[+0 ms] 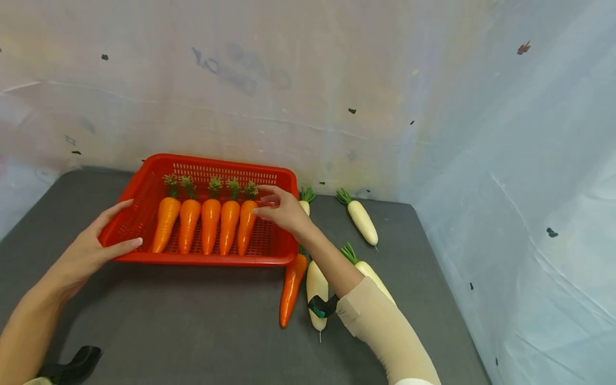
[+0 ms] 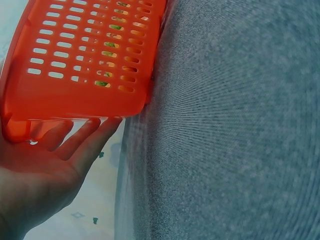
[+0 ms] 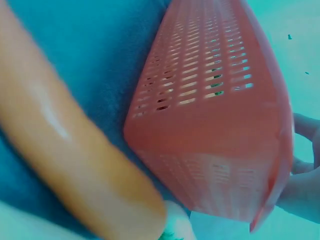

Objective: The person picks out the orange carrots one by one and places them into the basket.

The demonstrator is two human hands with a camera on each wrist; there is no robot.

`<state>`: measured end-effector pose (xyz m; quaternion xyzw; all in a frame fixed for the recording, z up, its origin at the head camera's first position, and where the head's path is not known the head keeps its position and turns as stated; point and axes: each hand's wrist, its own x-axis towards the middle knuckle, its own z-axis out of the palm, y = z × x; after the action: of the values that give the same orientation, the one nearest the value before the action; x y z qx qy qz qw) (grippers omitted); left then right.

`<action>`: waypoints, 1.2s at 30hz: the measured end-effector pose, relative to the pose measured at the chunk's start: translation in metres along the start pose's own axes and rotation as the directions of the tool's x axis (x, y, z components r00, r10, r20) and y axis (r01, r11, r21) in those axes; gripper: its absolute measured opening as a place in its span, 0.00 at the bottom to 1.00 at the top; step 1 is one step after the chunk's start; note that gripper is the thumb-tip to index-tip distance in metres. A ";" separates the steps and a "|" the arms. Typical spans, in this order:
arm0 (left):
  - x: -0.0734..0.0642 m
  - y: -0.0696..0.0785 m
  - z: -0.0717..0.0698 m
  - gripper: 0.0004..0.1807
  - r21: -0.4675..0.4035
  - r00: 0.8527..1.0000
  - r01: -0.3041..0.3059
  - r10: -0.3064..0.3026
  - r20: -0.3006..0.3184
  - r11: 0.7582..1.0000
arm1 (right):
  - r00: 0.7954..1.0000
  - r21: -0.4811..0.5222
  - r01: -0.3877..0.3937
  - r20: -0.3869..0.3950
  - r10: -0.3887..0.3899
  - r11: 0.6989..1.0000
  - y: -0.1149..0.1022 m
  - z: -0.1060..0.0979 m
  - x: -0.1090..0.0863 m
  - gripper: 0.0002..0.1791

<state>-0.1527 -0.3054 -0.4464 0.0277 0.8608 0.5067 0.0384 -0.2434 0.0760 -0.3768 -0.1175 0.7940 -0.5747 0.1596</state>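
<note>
A red plastic basket holds several orange carrots side by side, their green tops toward the far wall. My left hand grips the basket's left end, thumb over the front rim; in the left wrist view its fingers touch the outside from below. Reaching over the right rim, my right hand has thumb and forefinger spread beside the rightmost carrot, thumb tip right at its upper end. The right wrist view shows that hand partly hidden behind the basket wall.
Another carrot lies on the grey table by the basket's front right corner. Several white radishes lie to the right, one radish beside that carrot and another farther back. Pale sheeting hangs behind the table.
</note>
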 end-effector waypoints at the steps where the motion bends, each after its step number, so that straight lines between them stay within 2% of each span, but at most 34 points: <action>1: 0.000 0.000 0.000 0.47 0.000 1.000 0.000 0.000 0.000 1.000 | 1.000 0.006 0.013 0.004 -0.013 1.000 0.001 -0.002 -0.004 0.33; 7: -0.001 -0.002 0.000 0.46 -0.007 1.000 -0.018 0.018 0.002 1.000 | 0.997 0.042 0.073 0.012 -0.073 0.996 0.007 -0.013 -0.029 0.30; 14: -0.001 -0.004 0.006 0.46 -0.031 0.999 -0.030 0.031 0.008 0.999 | 0.994 0.126 0.104 -0.051 -0.098 0.987 0.015 -0.027 -0.054 0.25; 22: -0.001 -0.004 0.004 0.46 -0.023 1.000 -0.015 0.015 -0.007 1.000 | 0.987 0.083 0.111 -0.124 -0.100 0.990 0.025 -0.035 -0.077 0.24; 29: 0.001 -0.004 0.002 0.46 -0.006 1.000 -0.023 0.023 -0.010 1.000 | 0.972 0.145 0.106 -0.224 -0.071 0.984 0.038 -0.033 -0.090 0.24; 36: 0.000 -0.003 0.000 0.45 -0.020 1.000 -0.019 0.019 -0.001 1.000 | 0.959 0.259 0.119 -0.282 -0.042 0.959 0.063 -0.019 -0.101 0.20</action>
<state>-0.1531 -0.3065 -0.4490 0.0354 0.8555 0.5156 0.0336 -0.1578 0.1503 -0.4192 -0.0464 0.7159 -0.6955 0.0394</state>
